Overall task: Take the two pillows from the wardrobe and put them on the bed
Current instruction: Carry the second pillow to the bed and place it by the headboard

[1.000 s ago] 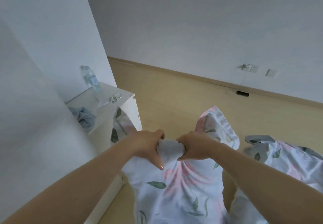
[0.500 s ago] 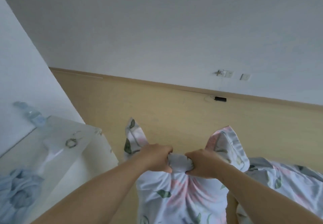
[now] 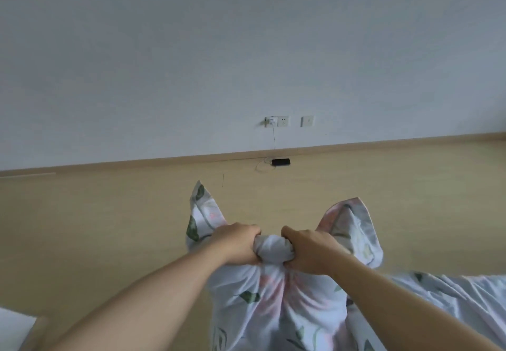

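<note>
Hands, left hand (image 3: 237, 244) and right hand (image 3: 309, 250), bunch floral pillow (image 3: 273, 290).

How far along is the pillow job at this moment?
Done: one floral pillow is out of the wardrobe. In hand: left hand and right hand both bunch its top edge, holding it above the floor. Left: setting it down; floral fabric at right may be bedding, and no second pillow is identifiable.

The single camera sits on my head, facing forward and down. My forearms fill the near field at close range. The wall (image 3: 246, 49) and floor (image 3: 109, 214) lie beyond.
</note>
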A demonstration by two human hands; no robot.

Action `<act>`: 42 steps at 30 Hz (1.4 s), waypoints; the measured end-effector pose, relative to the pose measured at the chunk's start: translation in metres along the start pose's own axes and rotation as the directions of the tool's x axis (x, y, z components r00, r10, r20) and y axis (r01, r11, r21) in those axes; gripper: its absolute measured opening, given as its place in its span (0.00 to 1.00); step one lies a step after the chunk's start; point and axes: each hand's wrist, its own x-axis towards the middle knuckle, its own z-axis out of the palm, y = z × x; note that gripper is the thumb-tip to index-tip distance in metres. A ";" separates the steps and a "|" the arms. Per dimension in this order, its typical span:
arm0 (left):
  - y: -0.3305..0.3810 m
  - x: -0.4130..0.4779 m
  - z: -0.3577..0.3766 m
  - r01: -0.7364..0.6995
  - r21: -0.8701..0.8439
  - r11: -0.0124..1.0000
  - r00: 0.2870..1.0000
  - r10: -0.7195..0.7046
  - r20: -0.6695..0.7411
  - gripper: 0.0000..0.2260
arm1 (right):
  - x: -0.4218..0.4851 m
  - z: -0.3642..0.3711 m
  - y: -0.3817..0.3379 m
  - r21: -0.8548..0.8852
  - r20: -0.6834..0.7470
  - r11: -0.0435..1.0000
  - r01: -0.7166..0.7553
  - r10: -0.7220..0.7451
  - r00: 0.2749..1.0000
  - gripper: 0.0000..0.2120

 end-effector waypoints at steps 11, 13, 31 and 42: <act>0.044 0.209 -0.101 -0.126 0.077 0.989 0.992 0.124 0.026 0.12 | 0.106 -0.080 0.161 0.102 -0.009 0.972 -0.213 0.215 0.977 0.19; 0.056 0.246 -0.114 -0.167 0.078 0.983 0.985 0.163 0.051 0.12 | 0.123 -0.087 0.191 0.125 0.000 0.956 -0.266 0.268 0.963 0.19; 0.188 0.566 -0.250 -0.572 0.278 0.772 0.820 0.528 0.219 0.15 | 0.228 -0.183 0.432 0.254 -0.040 0.708 -0.659 0.689 0.724 0.15; 0.350 0.713 -0.264 -0.659 0.277 0.699 0.750 0.588 0.302 0.15 | 0.208 -0.208 0.629 0.310 -0.030 0.606 -0.732 0.776 0.630 0.16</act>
